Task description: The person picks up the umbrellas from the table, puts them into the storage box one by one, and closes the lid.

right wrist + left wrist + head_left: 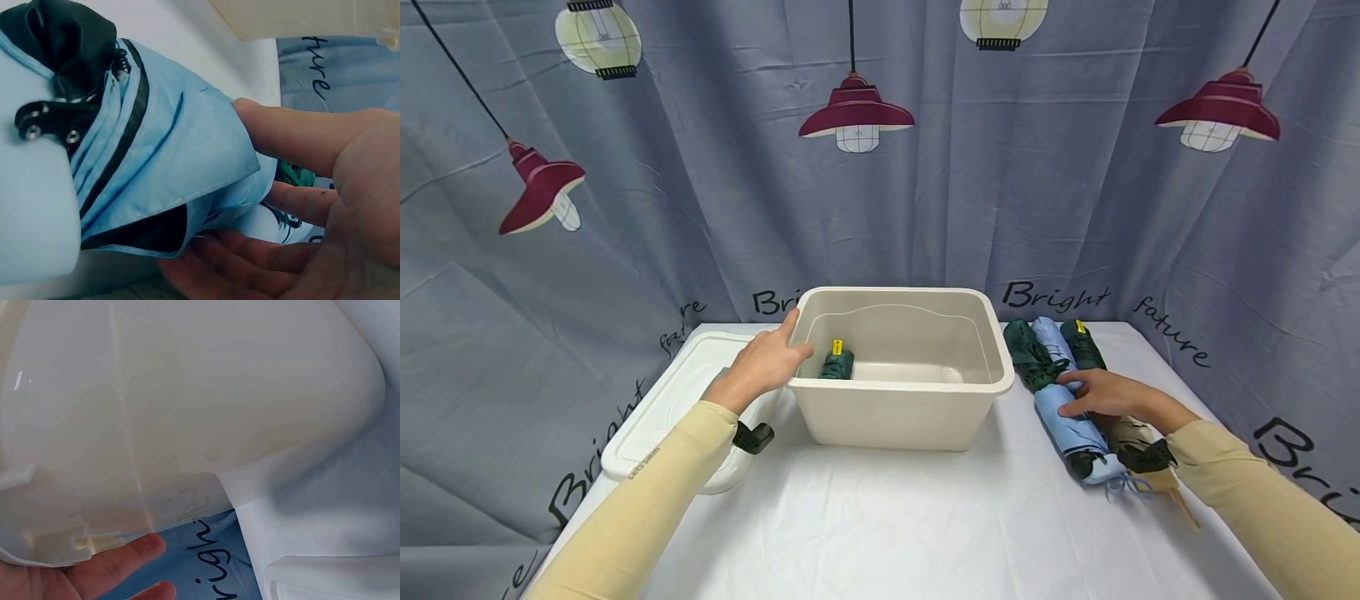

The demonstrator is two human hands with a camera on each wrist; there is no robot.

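My left hand (767, 358) holds the left rim of a beige plastic storage bin (895, 417), thumb over the inner side and fingers along the outside. Inside the bin, at its left end, a dark green folded umbrella (837, 365) with a yellow tag shows. To the right of the bin, my right hand (1105, 393) grips a light blue folded umbrella (1067, 423). In the right wrist view its thumb lies on one side of the blue cloth (181, 137) and the fingers curl round the other. A beige umbrella (1129, 433) lies beside it, partly hidden under the hand.
Behind the gripped umbrella lie a dark green umbrella (1028, 346), another light blue one (1051, 337) and a dark green one with a yellow tag (1081, 343). A white lid (658, 417) rests left of the bin on the white-covered table (880, 517). A grey-blue curtain (722, 167) hangs behind.
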